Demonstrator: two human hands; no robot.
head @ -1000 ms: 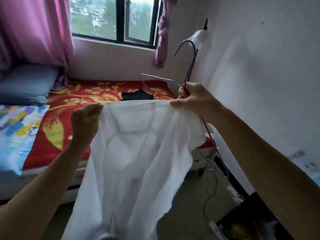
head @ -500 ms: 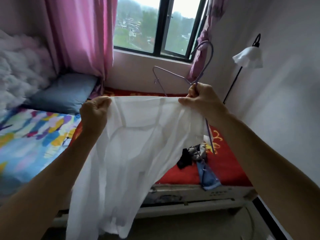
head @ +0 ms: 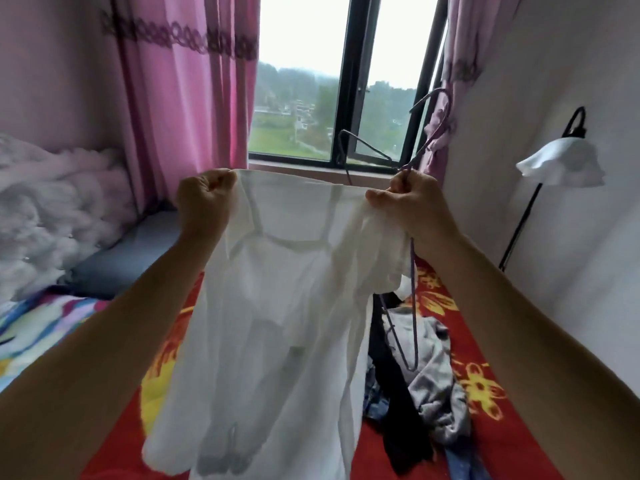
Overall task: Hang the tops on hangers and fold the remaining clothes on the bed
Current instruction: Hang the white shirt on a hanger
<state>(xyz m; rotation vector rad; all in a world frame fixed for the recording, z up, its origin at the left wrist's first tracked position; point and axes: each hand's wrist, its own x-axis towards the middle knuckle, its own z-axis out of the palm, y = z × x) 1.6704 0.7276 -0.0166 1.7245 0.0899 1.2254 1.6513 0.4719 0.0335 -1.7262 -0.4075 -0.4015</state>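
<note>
A white top (head: 277,306) is held spread between two hands above the bed (head: 491,427), with a wire hanger in the right one.

The left hand (head: 204,199) is clenched round one shoulder of the top, and the cloth stretches from it across to the right hand (head: 412,206) and hangs below both. It looks thin, light and limp, half see-through, so it would likely sag wherever it is not held; the shoulder seams or neckline seem the sound places to grasp. The right hand pinches the other shoulder and also grips a purple wire hanger (head: 412,278), whose hook rises above it and whose frame drops below. The wire seems stiff but slim. It is hard to tell whether one hanger or two is held. The top hides part of the frame and of the clothes heap (head: 433,375) below that hand.
</note>
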